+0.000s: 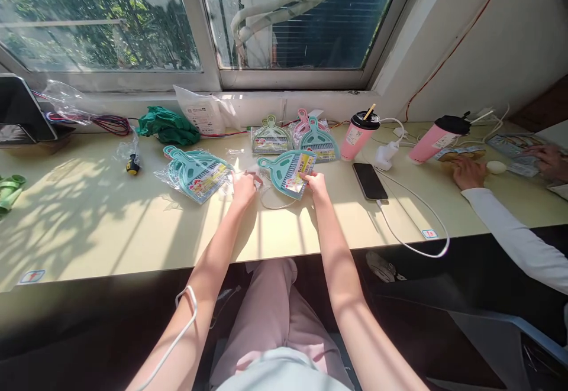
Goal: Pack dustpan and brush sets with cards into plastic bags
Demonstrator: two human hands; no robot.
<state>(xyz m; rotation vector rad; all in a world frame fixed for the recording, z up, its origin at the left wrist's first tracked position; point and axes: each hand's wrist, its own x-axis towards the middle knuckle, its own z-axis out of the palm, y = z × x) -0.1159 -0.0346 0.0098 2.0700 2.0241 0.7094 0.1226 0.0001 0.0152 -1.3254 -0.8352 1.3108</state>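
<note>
Dustpan (276, 171) of teal plastic, its handle toward the left, sits between our two hands, the far-from-handle side pinched between thumb and fingers of our right hand (316, 183) at a yellow label (306, 166). Our left hand (245, 188) curls just beside a wrapped stack of teal dustpans (199, 173); whether it grips anything, we are unable to see. Just beyond the grip are a green dustpan (271, 139), a pink dustpan (302, 123) and another teal dustpan (314, 136). Right of the grip, we see a dark phone (370, 181), a white charger (387, 155) and a lidded pink cup (355, 141); farther right, past a second pink cup (433, 141), a co-worker's hand (470, 173) reaches over the table (146, 234).
</note>
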